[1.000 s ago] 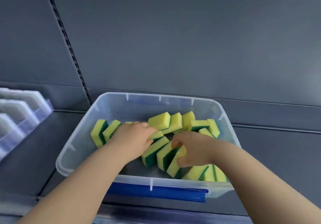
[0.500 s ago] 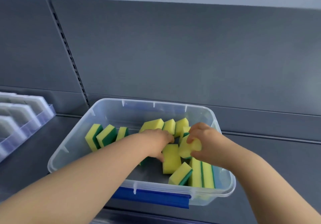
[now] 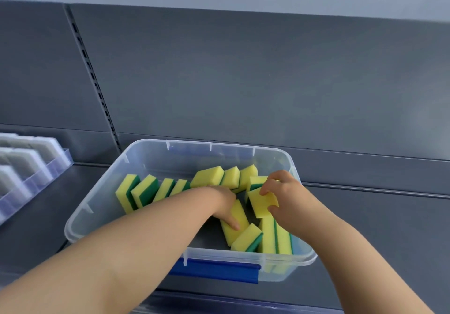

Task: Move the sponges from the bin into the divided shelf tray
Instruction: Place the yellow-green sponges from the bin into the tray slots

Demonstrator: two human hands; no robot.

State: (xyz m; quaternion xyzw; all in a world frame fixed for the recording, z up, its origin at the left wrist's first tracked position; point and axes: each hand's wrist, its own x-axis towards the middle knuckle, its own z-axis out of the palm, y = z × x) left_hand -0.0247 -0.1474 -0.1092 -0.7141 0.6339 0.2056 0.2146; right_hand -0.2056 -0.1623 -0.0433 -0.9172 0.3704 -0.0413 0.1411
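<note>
- The right hand (image 3: 283,200) is recorded with its grip closed as a pinch on one yellow sponge, the held sponge (image 3: 261,204). The fingers are curled over its upper edge and the thumb is set against its near lower corner.
- The held sponge lies on the left side of that palm, tilted, with its yellow face turned to the camera.
- The left hand (image 3: 222,200) is laid on a flat sponge (image 3: 241,216). The thumb is stretched along the yellow face. The fingers are hidden behind the back of the hand, so it cannot be told whether this grip is closed on anything.
- The flat sponge and the held sponge are just beside each other, and the two hands are near but apart.
- A tilted sponge (image 3: 246,237) is propped against the near end of the flat sponge, green side down and to the right.
- A standing pair (image 3: 267,233) is seen on edge under the right wrist, against the near right corner.
- A back group (image 3: 211,176) of leaning sponges is noted beyond the hands, and a left row (image 3: 142,188) of four stands on edge.
- All sponges noted are inside the clear bin (image 3: 102,206), which has a blue latch (image 3: 214,271) on its near wall.
- The bin rests on a grey shelf (image 3: 365,228).
- The divided shelf tray (image 3: 36,179) lies well apart, at the left edge of the view.
</note>
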